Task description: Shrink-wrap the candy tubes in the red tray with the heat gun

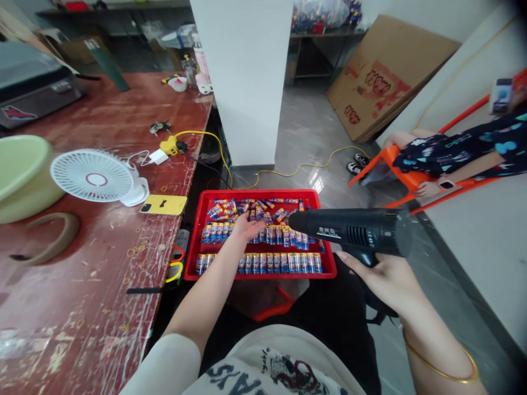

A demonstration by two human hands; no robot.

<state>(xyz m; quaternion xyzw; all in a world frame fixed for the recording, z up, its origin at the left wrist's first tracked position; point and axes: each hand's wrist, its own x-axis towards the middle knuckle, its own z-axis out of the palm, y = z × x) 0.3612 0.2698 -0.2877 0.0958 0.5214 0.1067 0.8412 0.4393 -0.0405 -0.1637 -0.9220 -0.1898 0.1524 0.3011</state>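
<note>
A red plastic tray (259, 278) lies across my lap, holding many small cylinders with blue-and-orange printed wrap. Toward me a neat row of upright cylinders (269, 263) lines the near side. A second upright row (288, 236) crosses the middle, and loose cylinders (257, 208) lie jumbled at the far side. Over the middle row, my left hand (248, 226) has its fingers stretched out; whether it touches any cylinder I cannot tell. My right hand (381, 277) is wrapped round the handle of a black heat gun (349, 227). Its nozzle points left, just above the tray's right part.
To the left, a worn red table (99, 230) carries a white fan (96, 178), a yellow phone (163, 204), a green basin (20, 175) and a tape roll (49, 238). A yellow cord (304, 170) crosses the floor. At right a person sits on an orange chair (389, 159).
</note>
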